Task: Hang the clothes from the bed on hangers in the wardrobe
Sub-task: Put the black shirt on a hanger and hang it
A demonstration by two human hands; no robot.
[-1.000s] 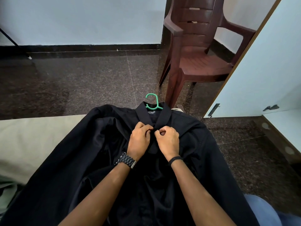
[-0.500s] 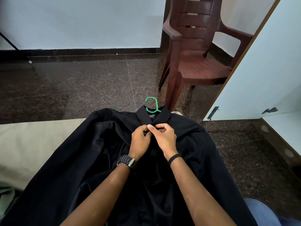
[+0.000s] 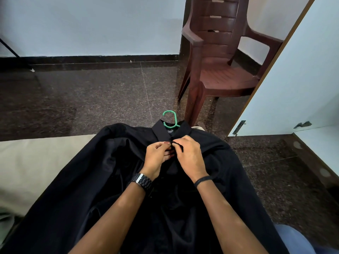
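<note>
The black shirt lies spread across the person's lap and over the edge of the bed, collar pointing away from the person. A green hanger is already inside it: only the hook shows, emerging from the collar just beyond the neck label.

The step in hand appears to be fastening the top button just below the collar. The left hand has its fingers curled inward, pinching one edge of the placket. The right hand meets it from the other side, thumb and forefinger pinching the opposite edge of dark cloth. The two grips touch at the closure point. The button itself cannot be made out against the black fabric.

To do this step well:
- Keep both pinches close to the collar so the placket edges stay aligned and taut.
- Hold the buttonhole side steady and pass the button through edgewise.
- Check that the collar sits centred round the hook, so the shirt does not slide off one shoulder when lifted.

Risk: the loose cloth hangs towards the floor and may drag when the shirt is raised.

Beyond the shirt stands a brown plastic chair. To the right, the white wardrobe door stands open, well apart from the hands; the rail inside is not in view.
</note>
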